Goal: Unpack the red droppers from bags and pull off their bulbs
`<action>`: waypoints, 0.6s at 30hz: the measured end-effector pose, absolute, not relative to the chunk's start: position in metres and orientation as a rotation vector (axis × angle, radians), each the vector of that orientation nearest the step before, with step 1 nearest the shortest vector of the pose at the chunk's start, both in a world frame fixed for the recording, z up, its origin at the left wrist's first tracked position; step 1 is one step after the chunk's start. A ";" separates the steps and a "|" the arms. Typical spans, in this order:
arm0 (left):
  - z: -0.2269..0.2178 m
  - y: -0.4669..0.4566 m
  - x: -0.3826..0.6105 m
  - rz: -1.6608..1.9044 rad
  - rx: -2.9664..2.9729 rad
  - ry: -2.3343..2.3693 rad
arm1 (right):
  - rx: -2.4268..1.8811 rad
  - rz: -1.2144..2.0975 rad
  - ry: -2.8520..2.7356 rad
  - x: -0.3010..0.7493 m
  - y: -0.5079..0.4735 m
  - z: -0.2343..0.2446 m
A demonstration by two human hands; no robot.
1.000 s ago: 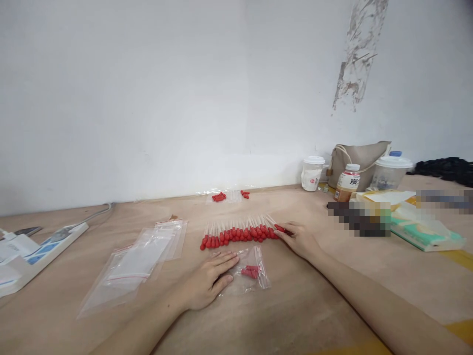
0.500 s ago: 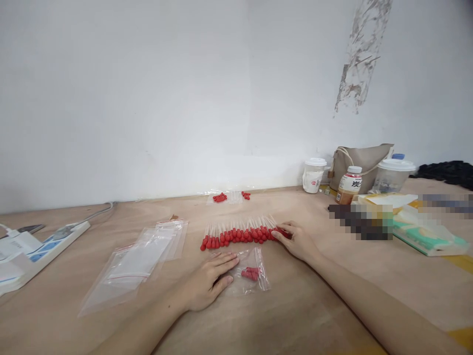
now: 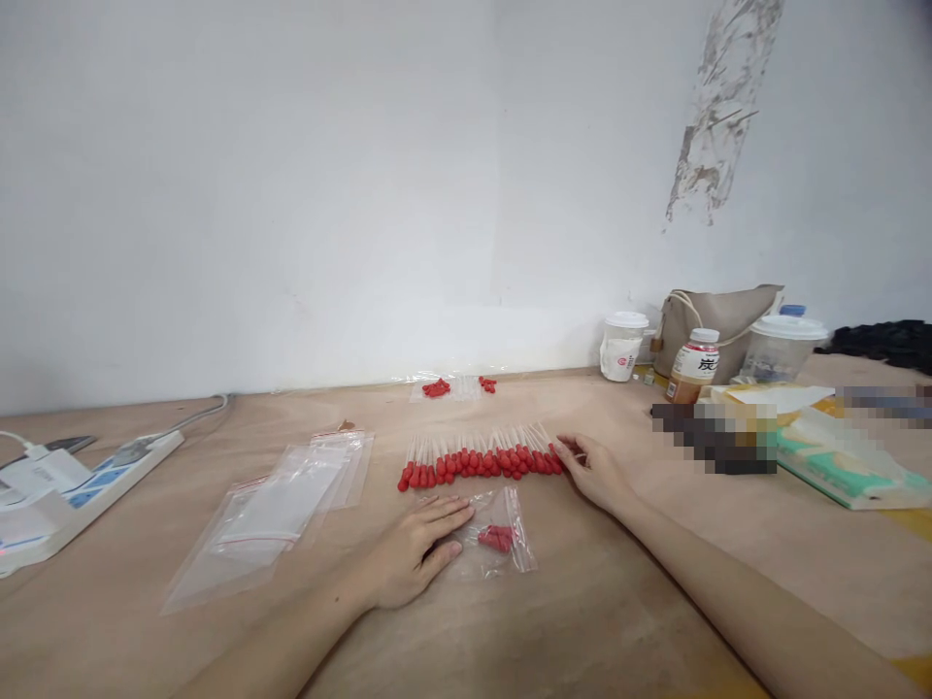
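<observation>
A row of several clear droppers with red bulbs [image 3: 477,456] lies across the middle of the wooden table [image 3: 597,602]. My right hand [image 3: 595,470] rests at the row's right end, its fingertips pinched on the last red-bulbed dropper. My left hand [image 3: 415,549] lies flat, fingers stretched out, on the left edge of a small clear zip bag [image 3: 495,540] that holds a few red bulbs. That bag sits just in front of the row.
A stack of empty zip bags [image 3: 281,510] lies to the left, a power strip [image 3: 80,485] further left. Another bag with red bulbs [image 3: 448,388] lies by the wall. Cups, a bottle [image 3: 691,365], a beige bag [image 3: 717,325] and books [image 3: 837,456] crowd the right.
The view has shifted slightly. My right hand's fingers have closed a little on the rightmost dropper; my left hand stays flat on the bag.
</observation>
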State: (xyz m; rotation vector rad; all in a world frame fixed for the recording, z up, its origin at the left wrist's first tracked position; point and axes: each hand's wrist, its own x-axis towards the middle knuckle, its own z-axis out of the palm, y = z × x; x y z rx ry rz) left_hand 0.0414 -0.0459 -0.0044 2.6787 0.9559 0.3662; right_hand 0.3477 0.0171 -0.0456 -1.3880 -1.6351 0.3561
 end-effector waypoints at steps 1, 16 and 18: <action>-0.005 -0.046 0.041 0.373 2.679 0.946 | -1.394 0.371 -1.640 0.348 0.017 -0.046; -0.002 -0.049 0.043 0.380 2.658 0.976 | -1.328 0.390 -1.675 0.348 0.014 -0.042; -0.002 -0.050 0.042 0.406 2.649 0.990 | -1.349 0.387 -1.620 0.350 0.016 -0.044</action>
